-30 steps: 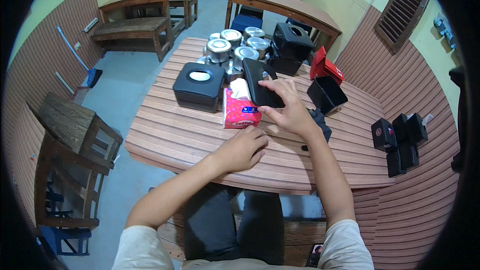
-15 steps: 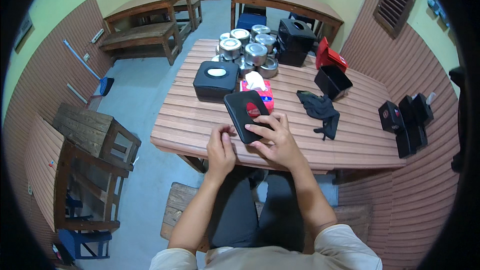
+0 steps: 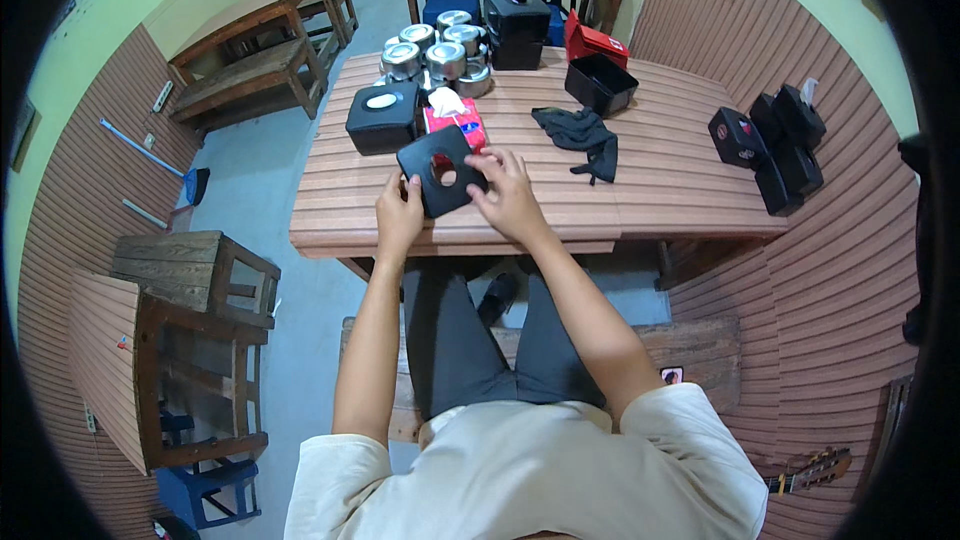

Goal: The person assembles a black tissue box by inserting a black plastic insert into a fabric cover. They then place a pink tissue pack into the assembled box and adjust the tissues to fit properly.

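A flat black tissue box lid [image 3: 425,202] with an oval hole is held up above the near edge of the table. My left hand [image 3: 400,218] pinches its left side, thumb on top. At the right side, my right hand [image 3: 508,198] grips the edge with thumb and fingertips. Just behind the lid stands a red tissue pack [image 3: 466,123] with a white tissue sticking out, partly hidden. Beside the pack sits a closed black tissue box [image 3: 382,130]. Farther right, an open black box [image 3: 600,86] and a crumpled dark cloth [image 3: 578,136] lie on the tabletop.
Stacked round metal tins [image 3: 445,60] and a tall black box [image 3: 516,32] occupy the table's [image 3: 690,175] far side. A red lid-like piece [image 3: 598,44] leans behind the open box. Several black boxes [image 3: 790,155] cluster at the right end. A wooden bench [image 3: 690,350] is beneath me.
My left hand has taken hold of the lid's left side. The lid has turned and tilted, its hole now facing up more. The whole view has shifted, with the table appearing higher.
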